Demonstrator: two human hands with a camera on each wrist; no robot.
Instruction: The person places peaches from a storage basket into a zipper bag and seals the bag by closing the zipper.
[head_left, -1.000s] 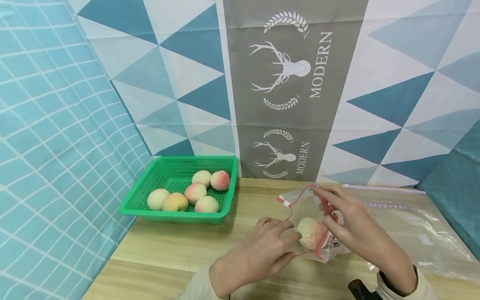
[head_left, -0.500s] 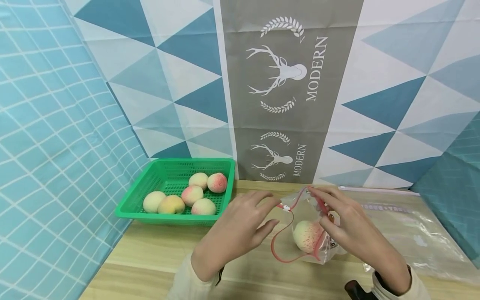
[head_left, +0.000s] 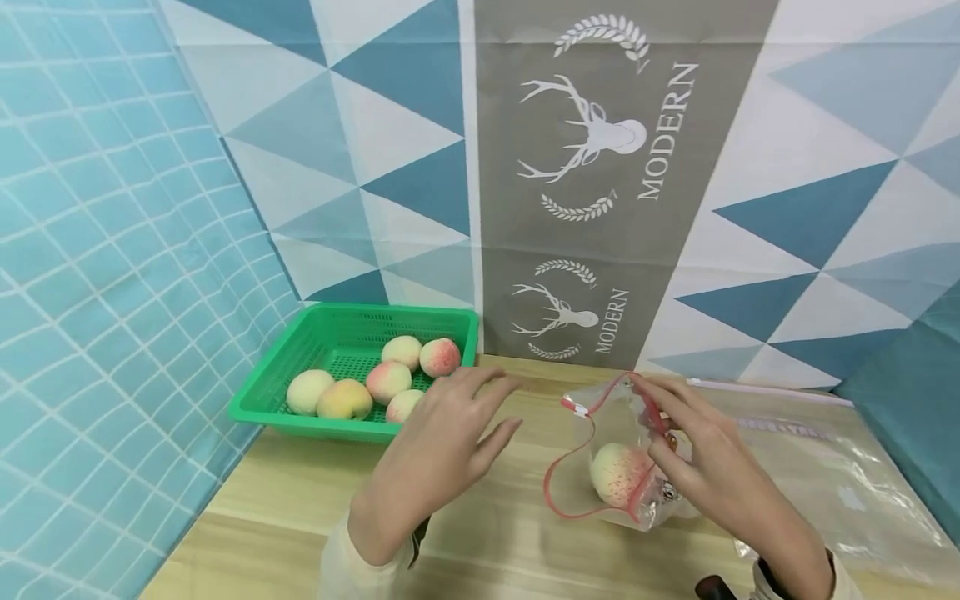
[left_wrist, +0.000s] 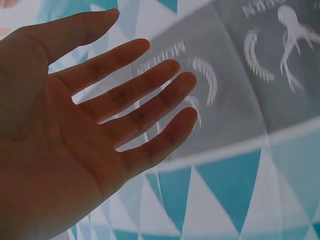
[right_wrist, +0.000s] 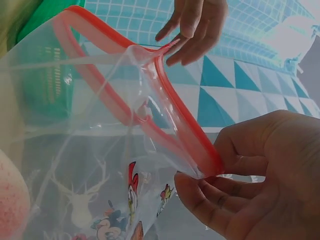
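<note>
My right hand (head_left: 701,437) pinches the red-edged rim of a clear zip bag (head_left: 573,467), whose mouth gapes toward the left. Inside the bag lies one pale peach (head_left: 618,475) with a red blush. In the right wrist view, thumb and fingers grip a corner of the red zip strip (right_wrist: 192,135), and cartoon prints show on the plastic. My left hand (head_left: 442,450) is in the air between the bag and a green basket (head_left: 255,400), overlapping the basket's near right corner in the head view. The left wrist view shows its fingers spread, with nothing in the palm (left_wrist: 65,145).
Several peaches (head_left: 390,382) lie in the green basket at the back left. Flat clear bags (head_left: 832,467) lie on the wooden table (head_left: 300,500) at right. A dark object (head_left: 714,587) sits at the front edge. A patterned cloth (head_left: 577,192) hangs behind.
My left hand has let go of the bag's left edge and moved left toward the basket. The bag's mouth has widened, while my right hand keeps its hold.
</note>
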